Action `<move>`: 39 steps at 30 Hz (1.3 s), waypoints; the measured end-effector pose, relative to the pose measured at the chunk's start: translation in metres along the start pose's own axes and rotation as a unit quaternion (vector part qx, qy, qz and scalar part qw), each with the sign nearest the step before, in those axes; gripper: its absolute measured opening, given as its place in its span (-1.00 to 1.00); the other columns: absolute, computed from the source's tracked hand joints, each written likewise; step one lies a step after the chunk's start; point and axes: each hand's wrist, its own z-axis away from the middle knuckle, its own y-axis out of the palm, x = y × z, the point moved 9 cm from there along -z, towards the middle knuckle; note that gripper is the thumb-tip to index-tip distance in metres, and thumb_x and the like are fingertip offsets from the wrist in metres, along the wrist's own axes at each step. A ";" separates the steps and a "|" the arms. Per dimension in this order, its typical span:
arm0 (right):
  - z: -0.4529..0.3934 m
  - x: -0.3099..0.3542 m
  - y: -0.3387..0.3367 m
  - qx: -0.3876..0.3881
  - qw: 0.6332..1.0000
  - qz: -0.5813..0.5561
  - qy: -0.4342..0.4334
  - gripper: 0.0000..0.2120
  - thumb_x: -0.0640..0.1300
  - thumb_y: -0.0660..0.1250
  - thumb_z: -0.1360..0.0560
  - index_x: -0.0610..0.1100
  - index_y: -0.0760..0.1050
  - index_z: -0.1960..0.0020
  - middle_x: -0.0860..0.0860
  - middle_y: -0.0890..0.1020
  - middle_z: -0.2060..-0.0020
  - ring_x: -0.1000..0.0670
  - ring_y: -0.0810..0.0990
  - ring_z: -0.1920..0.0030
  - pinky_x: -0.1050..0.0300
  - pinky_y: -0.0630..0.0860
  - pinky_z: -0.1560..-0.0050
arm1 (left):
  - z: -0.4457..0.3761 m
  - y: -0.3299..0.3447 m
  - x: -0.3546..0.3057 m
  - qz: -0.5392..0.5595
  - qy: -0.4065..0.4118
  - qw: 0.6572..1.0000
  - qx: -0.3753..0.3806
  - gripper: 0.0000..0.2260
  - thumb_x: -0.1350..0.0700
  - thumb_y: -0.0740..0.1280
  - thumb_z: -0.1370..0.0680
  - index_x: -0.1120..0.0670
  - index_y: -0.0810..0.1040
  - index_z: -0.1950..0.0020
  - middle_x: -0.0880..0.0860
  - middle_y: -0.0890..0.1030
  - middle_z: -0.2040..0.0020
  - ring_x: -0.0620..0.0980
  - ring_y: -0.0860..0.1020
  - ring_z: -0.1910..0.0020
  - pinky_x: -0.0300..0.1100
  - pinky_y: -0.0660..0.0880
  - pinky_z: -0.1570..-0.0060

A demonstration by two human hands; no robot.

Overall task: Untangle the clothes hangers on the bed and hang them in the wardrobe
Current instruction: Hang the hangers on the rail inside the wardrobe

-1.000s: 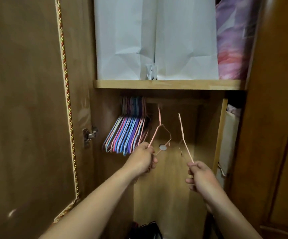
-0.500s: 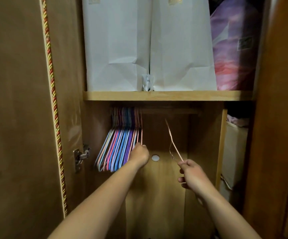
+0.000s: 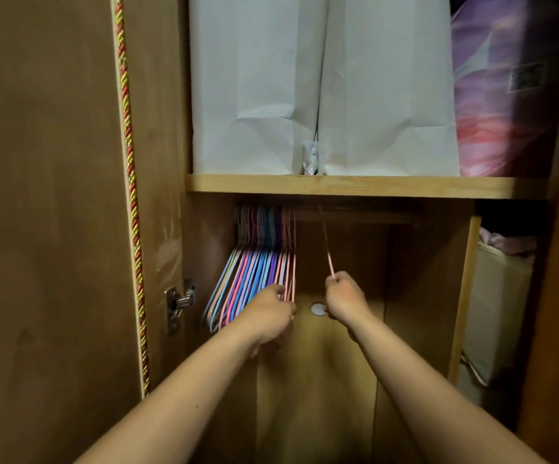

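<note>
Right hand (image 3: 345, 301) gripping one thin pink wire hanger (image 3: 327, 254), frame centre. Left hand (image 3: 269, 313) gripping pink hangers at the edge of the hanging multicoloured wire hanger bunch (image 3: 254, 262). Two white paper bags (image 3: 258, 88) sitting above.

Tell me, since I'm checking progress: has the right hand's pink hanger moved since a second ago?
Yes. The hanger has gone up and left toward the rail, nearer the hung bunch.
</note>
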 end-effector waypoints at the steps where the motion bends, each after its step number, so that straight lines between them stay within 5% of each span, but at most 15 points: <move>1: -0.005 -0.005 0.014 0.008 1.000 0.027 -0.005 -0.71 0.04 0.03 -0.59 -0.05 0.47 -0.06 -0.16 0.61 -0.04 -0.22 0.61 -0.02 -0.16 0.60 -0.04 | -0.001 -0.009 0.001 -0.035 0.010 0.999 -0.019 -0.55 0.09 0.25 -0.61 -0.01 0.32 -0.51 0.14 0.57 -0.27 0.07 0.64 0.09 -0.10 0.59 0.11; 3: 0.001 -0.009 0.039 0.020 0.998 0.061 -0.025 -0.66 0.04 0.00 -0.62 -0.07 0.49 -0.12 -0.15 0.60 -0.07 -0.21 0.58 -0.06 -0.10 0.55 -0.09 | -0.001 -0.024 0.006 -0.068 0.009 0.997 -0.033 -0.57 0.07 0.26 -0.61 0.01 0.34 -0.49 0.11 0.54 -0.33 0.02 0.62 0.07 -0.20 0.54 0.11; 6: 0.018 0.001 0.058 0.025 0.996 0.067 -0.047 -0.61 0.04 -0.04 -0.67 -0.09 0.48 -0.24 -0.13 0.55 -0.13 -0.16 0.54 -0.12 0.07 0.43 -0.04 | -0.001 -0.036 0.022 -0.066 -0.018 0.997 -0.033 -0.58 0.06 0.29 -0.59 0.02 0.39 -0.45 0.13 0.59 -0.25 0.08 0.63 -0.02 -0.10 0.58 -0.06; 11: 0.020 0.015 0.070 0.051 0.989 0.120 -0.072 -0.59 0.04 -0.06 -0.69 -0.10 0.44 -0.33 -0.19 0.52 -0.20 -0.20 0.48 -0.22 0.04 0.38 -0.16 | 0.007 -0.050 0.031 -0.057 -0.030 0.995 -0.071 -0.67 0.06 0.30 -0.59 0.05 0.47 -0.35 0.10 0.62 -0.11 0.05 0.63 0.05 -0.16 0.54 0.04; 14: 0.024 0.024 0.072 0.079 0.979 0.164 -0.095 -0.63 -0.08 -0.05 -0.68 -0.16 0.39 -0.36 -0.17 0.48 -0.27 -0.21 0.40 -0.28 0.01 0.34 -0.24 | 0.012 -0.055 0.033 -0.056 -0.040 0.993 -0.091 -0.71 0.07 0.31 -0.60 0.06 0.48 -0.31 0.07 0.63 0.06 -0.03 0.55 0.28 -0.25 0.47 0.28; 18: 0.026 0.017 0.070 0.086 0.984 0.132 -0.079 -0.57 -0.01 0.01 -0.66 -0.13 0.26 -0.48 -0.20 0.41 -0.32 -0.27 0.39 -0.31 -0.07 0.33 -0.31 | 0.031 -0.052 0.044 -0.059 -0.056 0.991 -0.104 -0.76 0.10 0.30 -0.60 0.06 0.49 -0.26 0.02 0.54 0.28 -0.07 0.44 0.43 -0.29 0.37 0.45; 24: 0.108 0.021 0.061 0.025 0.984 0.029 -0.173 -0.64 -0.13 0.24 -0.56 -0.10 0.42 -0.35 -0.14 0.43 -0.26 -0.21 0.43 -0.28 -0.10 0.36 -0.33 | 0.104 -0.050 0.074 -0.048 -0.102 0.981 -0.159 -0.83 0.14 0.24 -0.63 0.03 0.56 -0.18 -0.01 0.58 0.21 -0.09 0.51 0.36 -0.25 0.44 0.36; 27: 0.167 0.022 0.072 0.099 0.969 -0.024 -0.227 -0.71 -0.21 0.27 -0.51 -0.09 0.50 -0.22 -0.11 0.47 -0.19 -0.16 0.48 -0.20 -0.01 0.36 -0.28 | 0.167 -0.046 0.091 -0.036 -0.125 0.968 -0.217 -0.82 0.17 0.21 -0.64 0.03 0.61 -0.09 0.03 0.64 0.11 -0.07 0.54 0.29 -0.23 0.48 0.30; 32: 0.287 -0.031 0.103 0.355 0.909 -0.016 -0.219 -0.81 -0.22 0.21 -0.56 -0.05 0.54 -0.09 -0.03 0.49 -0.10 -0.09 0.50 -0.15 0.07 0.40 -0.25 | 0.316 -0.008 0.146 -0.001 -0.219 0.927 -0.303 -0.81 0.22 0.23 -0.62 0.06 0.63 -0.03 0.02 0.68 0.08 -0.10 0.58 0.24 -0.25 0.53 0.22; 35: 0.402 -0.081 0.118 0.507 0.829 0.063 -0.226 -0.81 -0.16 0.20 -0.57 0.00 0.56 -0.05 -0.01 0.57 -0.10 -0.06 0.54 -0.13 -0.06 0.49 -0.23 | 0.446 0.025 0.187 0.037 -0.298 0.882 -0.365 -0.82 0.21 0.24 -0.60 0.05 0.63 0.05 0.04 0.69 0.12 -0.04 0.60 0.19 -0.13 0.52 0.18; 39: 0.550 -0.094 0.112 0.628 0.719 0.097 -0.281 -0.81 -0.17 0.22 -0.55 -0.01 0.60 -0.01 -0.01 0.65 -0.04 -0.06 0.59 -0.05 0.16 0.50 -0.03 | 0.604 0.063 0.212 0.126 -0.353 0.802 -0.464 -0.80 0.23 0.20 -0.60 0.07 0.60 0.06 0.01 0.65 0.21 -0.04 0.56 0.31 -0.15 0.42 0.30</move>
